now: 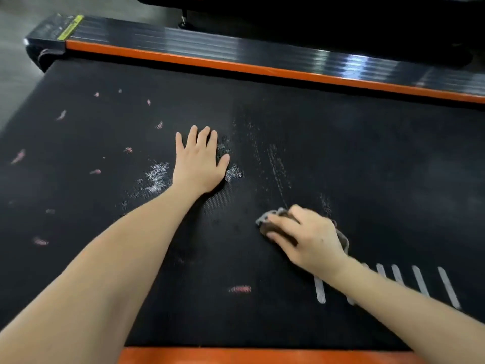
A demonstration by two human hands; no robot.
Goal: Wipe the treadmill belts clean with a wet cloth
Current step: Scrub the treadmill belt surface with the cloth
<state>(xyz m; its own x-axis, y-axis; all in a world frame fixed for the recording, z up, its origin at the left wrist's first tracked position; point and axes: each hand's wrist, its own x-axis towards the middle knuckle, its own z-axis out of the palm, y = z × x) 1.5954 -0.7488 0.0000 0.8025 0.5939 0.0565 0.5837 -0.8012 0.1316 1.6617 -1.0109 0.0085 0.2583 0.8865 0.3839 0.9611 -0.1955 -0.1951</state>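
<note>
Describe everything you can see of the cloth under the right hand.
The crumpled grey-brown cloth lies bunched on the black textured treadmill belt. The right hand holds it down, fingers curled over it, hiding most of it; only the edge past the fingertips and a grey strip by the wrist show. Wetness cannot be told.

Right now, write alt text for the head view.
A person's right hand holds a grey cloth on a black treadmill belt while the left hand lies flat beside white smears. Elsewhere there are pink marks.
</note>
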